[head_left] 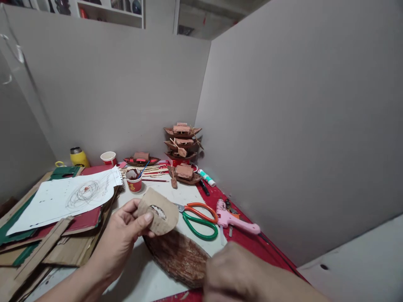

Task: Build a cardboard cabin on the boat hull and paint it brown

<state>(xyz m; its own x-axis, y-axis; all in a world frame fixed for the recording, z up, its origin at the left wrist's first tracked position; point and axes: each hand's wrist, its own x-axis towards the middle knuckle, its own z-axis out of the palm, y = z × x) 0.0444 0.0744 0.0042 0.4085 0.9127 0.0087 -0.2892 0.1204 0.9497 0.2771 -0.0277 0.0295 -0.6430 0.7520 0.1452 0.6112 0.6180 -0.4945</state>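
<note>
My left hand pinches a small piece of brown cardboard between thumb and fingers. The piece has one rounded end and an oval hole cut through it. Below it on the white tabletop lies a brown, rough-textured boat-shaped hull. Smeared by motion, my right hand is curled closed at the hull's right end. Its fingertips are hidden, and I cannot tell whether it touches the hull. Scissors with one orange and one green handle lie just beyond the hull, their blades partly behind the cardboard piece.
A pink glue gun lies at right on red covering. Several small model boats are stacked at the back, near a paint cup, wooden sticks and a yellow bottle. A sketch sheet covers stacked cardboard at left. Grey partitions enclose the table.
</note>
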